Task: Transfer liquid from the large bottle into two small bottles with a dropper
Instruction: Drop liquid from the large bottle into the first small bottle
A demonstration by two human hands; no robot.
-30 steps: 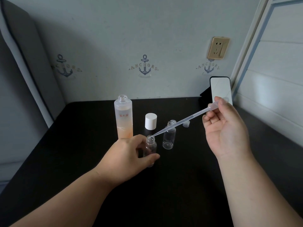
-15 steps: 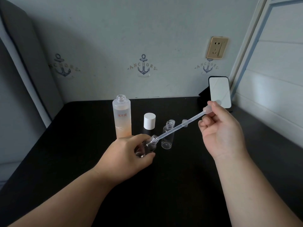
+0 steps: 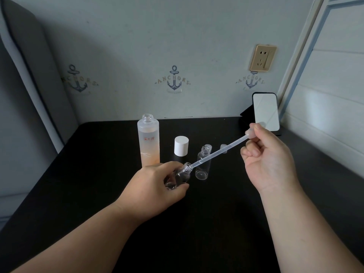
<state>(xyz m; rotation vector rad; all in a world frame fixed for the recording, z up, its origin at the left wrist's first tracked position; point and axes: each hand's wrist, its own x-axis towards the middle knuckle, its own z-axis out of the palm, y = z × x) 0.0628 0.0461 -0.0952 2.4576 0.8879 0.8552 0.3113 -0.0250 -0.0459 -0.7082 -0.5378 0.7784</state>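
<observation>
Over the matte black table (image 3: 216, 223), left hand (image 3: 155, 191) grips a tilted clear vial (image 3: 180, 177); right hand (image 3: 269, 158) pinches the slim plastic dropper (image 3: 216, 153).

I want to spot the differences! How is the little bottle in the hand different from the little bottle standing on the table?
The held small bottle is tilted, gripped by the left hand; the standing small bottle is upright on the black table, untouched. The dropper, pinched by the right hand, has its tip in the held bottle's mouth; the standing bottle's mouth has nothing in it. Both are clear, small and uncapped.
</observation>
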